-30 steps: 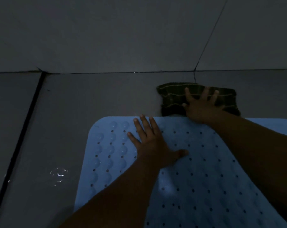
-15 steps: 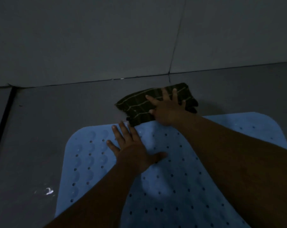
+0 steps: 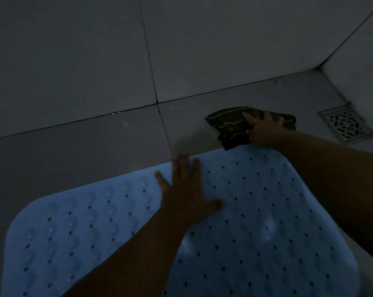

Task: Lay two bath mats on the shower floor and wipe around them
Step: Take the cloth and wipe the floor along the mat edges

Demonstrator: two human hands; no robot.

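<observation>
A light blue bath mat (image 3: 267, 211), perforated with rows of small holes and moulded with shallow scallop bumps, lay flat on the grey tiled shower floor (image 3: 74, 146), filling the lower part of the view from its rounded near-left corner to its rounded far-right corner; only this one mat was visible. Its far edge ran roughly parallel to the joint where the floor met the tiled wall (image 3: 74, 50), with a bare strip of floor between them. A dark grout line crossed that strip and met the mat's far edge just beside the fingertips of the left hand (image 3: 187, 196). That hand lay palm down on the mat near the middle of its far edge, fingers extended and spread, thumb pointing right, gripping nothing. To the right, a dark cloth (image 3: 230, 125) with thin pale stripes sat crumpled on the floor strip, touching the mat's far edge close to its far-right corner. The right hand (image 3: 262, 131) pressed down on top of the cloth, its fingers laid over the fabric and partly bunching it; whether they were truly closed around it or only bearing on it could not be told in the dim light. The right forearm crossed over the mat's right side. Farther right, near the floor's far-right corner where two walls met, a square metal drain grate (image 3: 346, 125) was set into the tiles, apart from the cloth.
</observation>
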